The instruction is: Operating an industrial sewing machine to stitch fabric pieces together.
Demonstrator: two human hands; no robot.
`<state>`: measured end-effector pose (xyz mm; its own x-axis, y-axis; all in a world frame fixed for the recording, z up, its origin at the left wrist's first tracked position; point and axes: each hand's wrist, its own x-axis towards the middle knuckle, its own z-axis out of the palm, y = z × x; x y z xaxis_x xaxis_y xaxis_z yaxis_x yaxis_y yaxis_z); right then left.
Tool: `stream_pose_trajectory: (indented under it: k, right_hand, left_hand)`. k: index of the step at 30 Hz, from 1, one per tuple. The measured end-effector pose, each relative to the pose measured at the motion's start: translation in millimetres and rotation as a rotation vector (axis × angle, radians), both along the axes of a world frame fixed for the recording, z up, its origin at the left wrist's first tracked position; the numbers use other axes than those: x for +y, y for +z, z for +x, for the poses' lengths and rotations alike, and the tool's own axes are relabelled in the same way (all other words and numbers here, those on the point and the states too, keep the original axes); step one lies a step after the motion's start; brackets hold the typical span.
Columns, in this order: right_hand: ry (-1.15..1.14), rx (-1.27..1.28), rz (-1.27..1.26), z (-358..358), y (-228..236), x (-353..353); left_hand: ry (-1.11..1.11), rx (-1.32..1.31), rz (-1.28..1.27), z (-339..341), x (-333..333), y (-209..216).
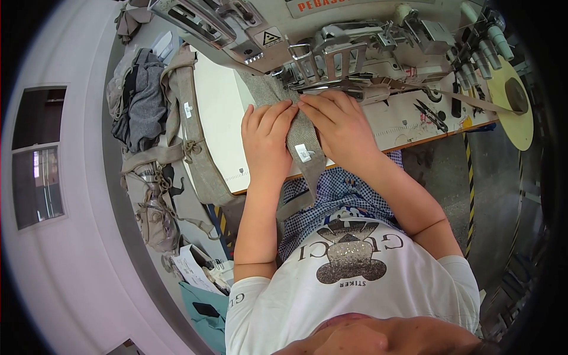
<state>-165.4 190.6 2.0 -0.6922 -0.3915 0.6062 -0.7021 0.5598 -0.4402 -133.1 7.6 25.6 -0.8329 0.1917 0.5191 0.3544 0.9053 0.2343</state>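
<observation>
Grey-beige cloth [300, 133] meets the machine [349, 56] at its twelve o'clock, left hand [269, 142] at nine, right hand [344, 127] at three, both laid flattish, any pinch hidden; I judge it mid-seam, next wanting steady feeding.

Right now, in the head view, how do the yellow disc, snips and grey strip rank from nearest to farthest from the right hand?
1. Strip: nearest, touching the right hand on its left side.
2. Snips: lying on the table, to the hand's right.
3. Disc: farthest, beyond the snips at the right.
</observation>
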Motion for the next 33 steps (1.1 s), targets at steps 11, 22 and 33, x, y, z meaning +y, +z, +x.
stream_pose_trajectory:
  k: [11,22,33]
  right_hand:
    - [0.006,0.002,-0.005,0.2,-0.5,0.0]
    - [0.006,0.002,-0.013,-0.7,-1.8,-0.3]
    - [0.014,0.009,-0.013,-1.8,-0.4,0.0]
  left_hand:
    - [0.019,-0.005,-0.019,-1.0,-0.8,-1.8]
    - [0.041,0.007,0.017,-4.3,0.8,-3.8]
    - [0.039,0.012,-0.016,-8.1,-1.7,-2.3]
